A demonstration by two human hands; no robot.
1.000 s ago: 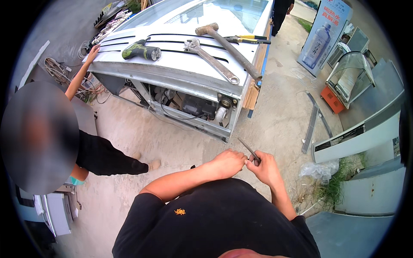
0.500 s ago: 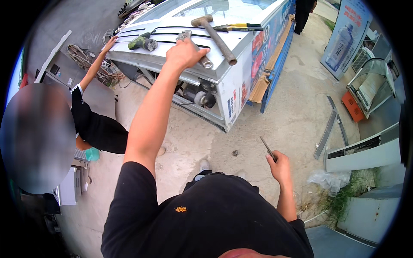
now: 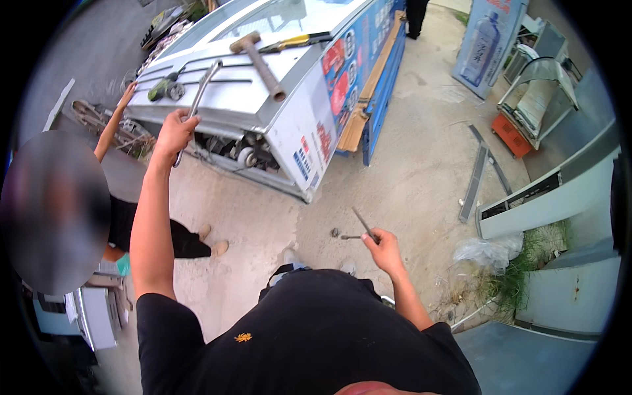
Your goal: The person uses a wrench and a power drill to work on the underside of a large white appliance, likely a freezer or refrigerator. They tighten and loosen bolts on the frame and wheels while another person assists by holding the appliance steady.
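Wrench (image 3: 198,99) (tilted) in left fingers (image 3: 176,120), rod (image 3: 364,224) in right (image 3: 383,242)

Outdoor work yard – concrete ground (image 3: 421,158) | glass-topped cabinet (image 3: 299,115) – machinery (image 3: 247,157) bared | hammer (image 3: 263,71), drill (image 3: 166,88), wrench (image 3: 203,85)

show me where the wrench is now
In the head view, the wrench is left of centre, gripped in the left hand and seen against the near edge of the white cabinet, left of the hammer lying on top.
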